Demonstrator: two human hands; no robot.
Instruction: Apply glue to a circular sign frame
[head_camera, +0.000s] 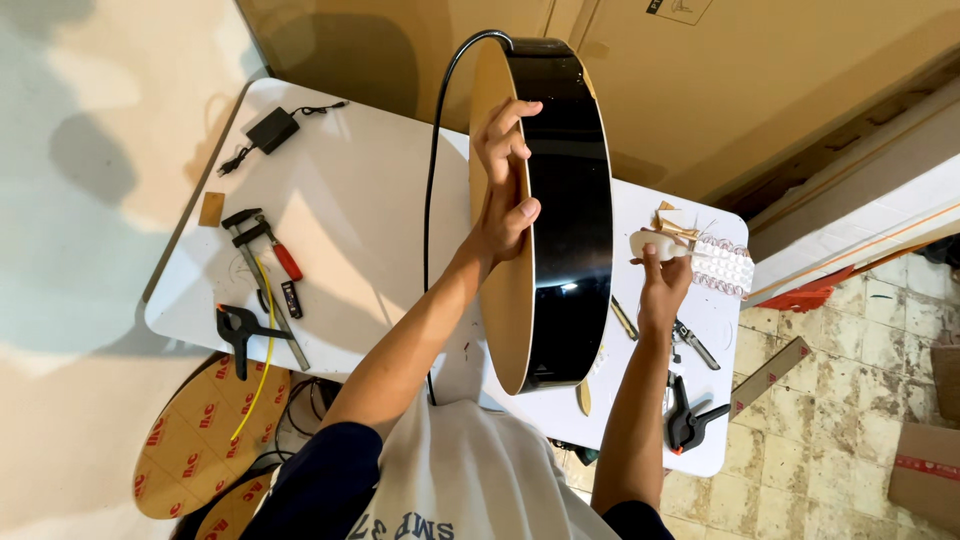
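A: Nearest the camera is the person's white shirt (470, 480), with both forearms reaching up from it. What's the big thing between them?

B: A round drum-like hoop (545, 210), stood on edge between the two hands, its lower rim down by the surface (350, 200). The outer band is glossy black, the inner face tan, like thin board. A black cable (432, 180) runs up over its top.

A: How would it handle?

B: I'd judge it light for its size and fairly stiff, but the glossy band looks slippery and easy to mark. The rim edge is the sensible place to take hold.

A: And that's where it's held?

B: Yes. The left hand (505, 190) is closed on the rim, fingers hooked over to the black side, thumb on the tan face. The right hand (662, 280) is narrowly pinched on a small white piece (655, 243), just right of the hoop and not touching it.

A: Around them?

B: Beyond the right hand lie white strips (722, 268); below it a black spring clamp (688, 415). Well left of the left hand sit a red-handled clamp (262, 245), another spring clamp (238, 330) and a black adapter (271, 128).
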